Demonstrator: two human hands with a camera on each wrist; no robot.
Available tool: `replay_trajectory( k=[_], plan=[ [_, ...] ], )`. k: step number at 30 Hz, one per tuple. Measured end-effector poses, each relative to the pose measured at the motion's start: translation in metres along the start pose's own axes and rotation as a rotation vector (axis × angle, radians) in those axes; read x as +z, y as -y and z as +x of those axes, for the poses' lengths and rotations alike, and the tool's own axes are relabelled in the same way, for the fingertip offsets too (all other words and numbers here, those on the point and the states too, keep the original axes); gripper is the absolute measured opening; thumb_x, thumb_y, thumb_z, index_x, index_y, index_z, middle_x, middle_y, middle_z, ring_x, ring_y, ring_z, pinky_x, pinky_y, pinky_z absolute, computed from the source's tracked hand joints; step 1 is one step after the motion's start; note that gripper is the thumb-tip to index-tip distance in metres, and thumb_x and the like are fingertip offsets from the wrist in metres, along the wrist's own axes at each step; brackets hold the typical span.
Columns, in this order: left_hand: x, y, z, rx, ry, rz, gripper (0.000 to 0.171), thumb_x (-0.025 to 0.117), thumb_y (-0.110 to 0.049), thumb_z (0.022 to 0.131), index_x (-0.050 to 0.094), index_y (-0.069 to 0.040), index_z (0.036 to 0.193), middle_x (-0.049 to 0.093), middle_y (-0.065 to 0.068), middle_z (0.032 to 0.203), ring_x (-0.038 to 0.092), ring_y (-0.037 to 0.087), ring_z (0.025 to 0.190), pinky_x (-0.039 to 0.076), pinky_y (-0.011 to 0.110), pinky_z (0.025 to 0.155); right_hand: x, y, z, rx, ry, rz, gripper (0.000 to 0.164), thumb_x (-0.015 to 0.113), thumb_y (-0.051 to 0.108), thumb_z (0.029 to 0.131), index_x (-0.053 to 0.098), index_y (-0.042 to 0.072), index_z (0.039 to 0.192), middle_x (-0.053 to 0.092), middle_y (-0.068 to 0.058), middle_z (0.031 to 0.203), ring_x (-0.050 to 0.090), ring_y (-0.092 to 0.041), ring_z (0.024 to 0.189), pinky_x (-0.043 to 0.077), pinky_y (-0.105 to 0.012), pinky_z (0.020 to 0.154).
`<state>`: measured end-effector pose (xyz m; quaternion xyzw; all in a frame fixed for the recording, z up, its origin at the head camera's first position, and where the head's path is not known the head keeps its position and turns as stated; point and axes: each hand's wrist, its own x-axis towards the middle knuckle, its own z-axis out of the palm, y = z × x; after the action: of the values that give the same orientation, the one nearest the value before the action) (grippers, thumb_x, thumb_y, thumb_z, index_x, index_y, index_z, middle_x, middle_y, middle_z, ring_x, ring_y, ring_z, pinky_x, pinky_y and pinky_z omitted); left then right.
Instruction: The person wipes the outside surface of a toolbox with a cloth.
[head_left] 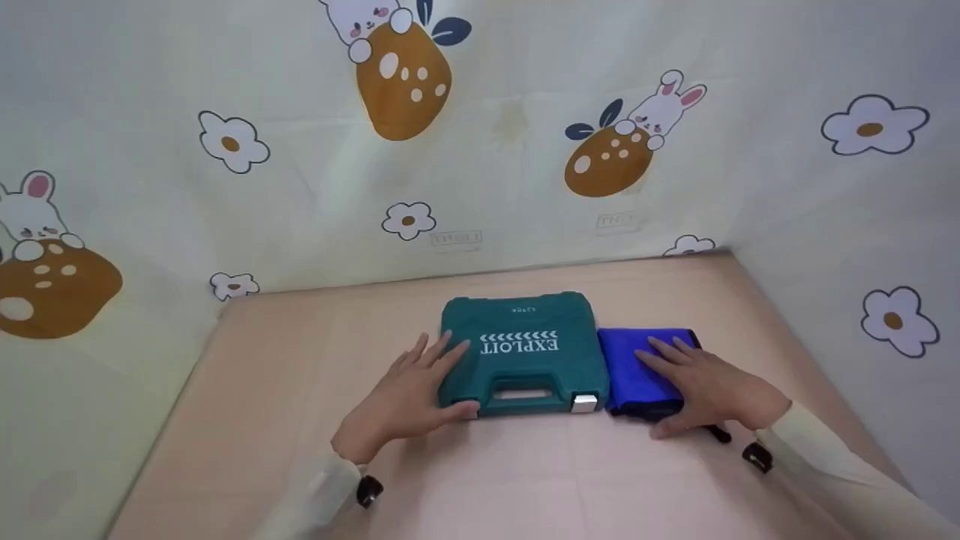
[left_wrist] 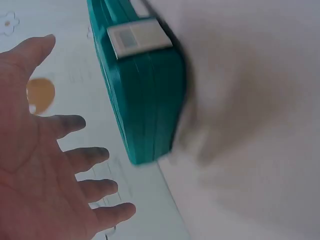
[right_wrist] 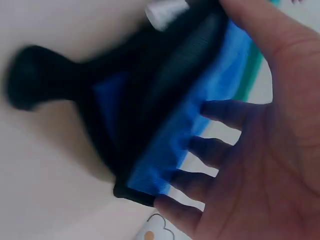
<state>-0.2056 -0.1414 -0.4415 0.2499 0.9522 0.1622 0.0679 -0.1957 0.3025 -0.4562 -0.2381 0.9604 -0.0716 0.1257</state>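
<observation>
A green plastic tool case (head_left: pixel 525 319) lies flat on the table, its white EXPLOIT lettering upside down and its handle and silver latches toward me. My left hand (head_left: pixel 409 396) is spread at the case's left end, with the thumb near the left latch. In the left wrist view, the left palm (left_wrist: pixel 35 160) and its straight fingers stand apart beside the case (left_wrist: pixel 145 100). Against the case's right side lies a folded blue fabric pouch (head_left: pixel 624 360) with black trim. My right hand (head_left: pixel 712 384) is over its right part, fingers extended, fingertips at the blue fabric (right_wrist: pixel 170 145).
The table (head_left: pixel 300 360) has a pale peach cover. Pale cloth walls (head_left: pixel 510 180) printed with rabbits and flowers rise behind it and on both sides. A black strap end (head_left: pixel 720 433) sticks out from the pouch's near right corner.
</observation>
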Motion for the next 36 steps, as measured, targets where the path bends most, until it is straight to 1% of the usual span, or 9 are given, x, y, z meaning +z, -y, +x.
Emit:
replay_trajectory(
  k=[2,6,11,14,19,24,29,33,36],
  plan=[
    [0.006,-0.008,0.009,0.029,0.029,-0.020,0.092,0.064,-0.068,0.089,0.030,-0.024,0.162,0.018,0.008,0.167,0.007,0.042,0.151,0.015,0.063,0.116,0.005,0.001,-0.002,-0.010,-0.013,-0.031,0.112,0.078,0.067,0.076,0.035,0.003,0.158,0.026,-0.029,0.160,0.022,-0.057,0.142,0.026,-0.072,0.106],
    [0.016,-0.017,0.024,0.052,0.061,0.008,0.091,0.070,-0.063,0.088,0.032,-0.024,0.162,0.018,0.009,0.167,0.008,0.044,0.151,0.017,0.062,0.115,0.015,0.004,-0.002,-0.005,-0.053,-0.081,0.097,0.082,0.045,0.083,0.035,0.003,0.158,0.028,-0.027,0.160,0.026,-0.056,0.141,0.028,-0.068,0.108],
    [0.022,-0.016,0.025,0.044,0.034,0.067,0.084,0.073,-0.051,0.091,0.036,-0.022,0.160,0.019,0.014,0.166,0.009,0.049,0.149,0.021,0.063,0.114,0.021,0.011,0.018,-0.034,-0.103,-0.124,0.083,0.080,0.018,0.087,0.037,-0.001,0.155,0.032,-0.027,0.158,0.031,-0.054,0.140,0.031,-0.064,0.108],
    [0.026,-0.019,0.025,0.041,0.013,0.077,0.078,0.073,-0.045,0.094,0.037,-0.022,0.160,0.019,0.016,0.166,0.009,0.051,0.148,0.027,0.062,0.111,0.024,0.009,0.025,-0.042,-0.162,-0.144,0.076,0.079,0.007,0.086,0.042,-0.002,0.153,0.038,-0.027,0.154,0.037,-0.052,0.138,0.035,-0.062,0.106],
    [0.029,-0.027,0.028,0.030,0.006,0.075,0.076,0.071,-0.044,0.095,0.037,-0.020,0.160,0.019,0.017,0.165,0.010,0.053,0.147,0.041,0.067,0.098,0.028,-0.001,0.031,-0.038,-0.255,-0.145,0.069,0.075,-0.003,0.086,0.048,-0.001,0.149,0.045,-0.027,0.150,0.043,-0.048,0.136,0.040,-0.060,0.103],
    [0.031,-0.031,0.029,0.025,0.009,0.076,0.076,0.070,-0.045,0.096,0.037,-0.020,0.160,0.019,0.017,0.165,0.011,0.053,0.146,0.044,0.067,0.095,0.030,-0.005,0.033,-0.027,-0.277,-0.132,0.064,0.069,-0.005,0.088,0.049,-0.001,0.149,0.046,-0.026,0.149,0.044,-0.047,0.135,0.042,-0.060,0.101],
    [0.032,-0.032,0.028,0.013,0.008,0.076,0.076,0.070,-0.044,0.096,0.037,-0.020,0.160,0.019,0.018,0.165,0.011,0.053,0.146,0.043,0.065,0.097,0.020,-0.006,0.031,0.020,-0.234,-0.012,0.068,0.070,-0.005,0.089,0.045,0.001,0.152,0.046,-0.024,0.150,0.046,-0.048,0.133,0.043,-0.059,0.100],
    [0.031,-0.033,0.028,0.008,0.011,0.078,0.076,0.071,-0.044,0.096,0.037,-0.020,0.159,0.019,0.018,0.165,0.012,0.053,0.146,0.043,0.064,0.098,0.000,-0.010,0.027,0.076,-0.191,0.152,0.067,0.061,-0.010,0.090,0.042,0.000,0.154,0.048,-0.026,0.148,0.047,-0.047,0.133,0.040,-0.061,0.103],
    [0.030,-0.034,0.028,0.007,0.014,0.076,0.075,0.071,-0.043,0.096,0.038,-0.019,0.159,0.020,0.019,0.164,0.012,0.054,0.145,0.043,0.063,0.098,-0.019,-0.013,0.027,0.090,-0.206,0.260,0.061,0.055,-0.012,0.091,0.045,-0.003,0.150,0.053,-0.027,0.141,0.054,-0.043,0.124,0.042,-0.060,0.102]
  ],
)
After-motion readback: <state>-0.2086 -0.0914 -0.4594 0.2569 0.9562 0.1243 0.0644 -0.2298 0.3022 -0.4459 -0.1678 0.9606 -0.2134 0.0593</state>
